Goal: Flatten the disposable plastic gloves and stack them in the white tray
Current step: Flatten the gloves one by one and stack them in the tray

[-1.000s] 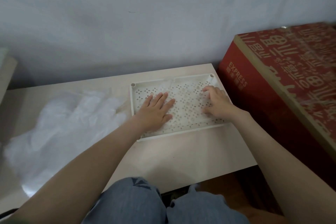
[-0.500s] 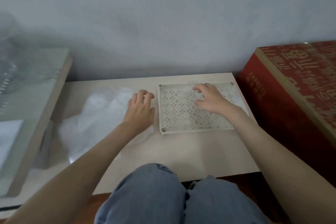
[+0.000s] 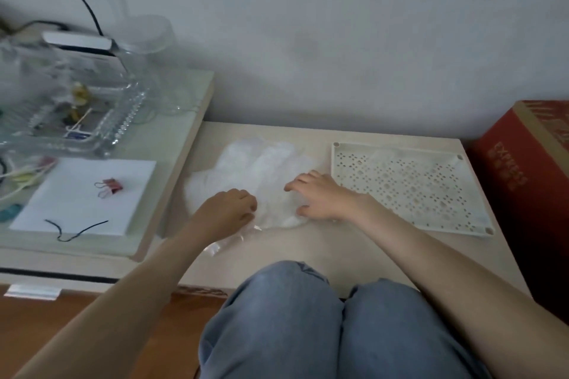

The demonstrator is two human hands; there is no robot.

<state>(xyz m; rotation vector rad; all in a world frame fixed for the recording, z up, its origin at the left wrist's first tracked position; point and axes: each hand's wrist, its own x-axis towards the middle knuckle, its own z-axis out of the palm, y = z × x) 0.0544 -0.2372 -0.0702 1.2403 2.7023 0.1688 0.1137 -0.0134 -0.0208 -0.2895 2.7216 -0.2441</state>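
Note:
A loose pile of clear disposable plastic gloves lies on the low beige table, left of the white perforated tray. Thin flattened plastic lies in the tray's far part. My left hand sits on the pile's near left edge with its fingers curled, pinching the plastic. My right hand rests on the pile's right edge, fingers spread, just left of the tray. A bit of film sticks out below my left hand.
A higher side table stands on the left, holding a clear plastic box, white paper and a binder clip. A red cardboard box stands to the right of the table. My knees are at the table's front edge.
Both hands have left the tray and moved left onto the glove pile, the left one first. The view has swung left, bringing the side table into sight.

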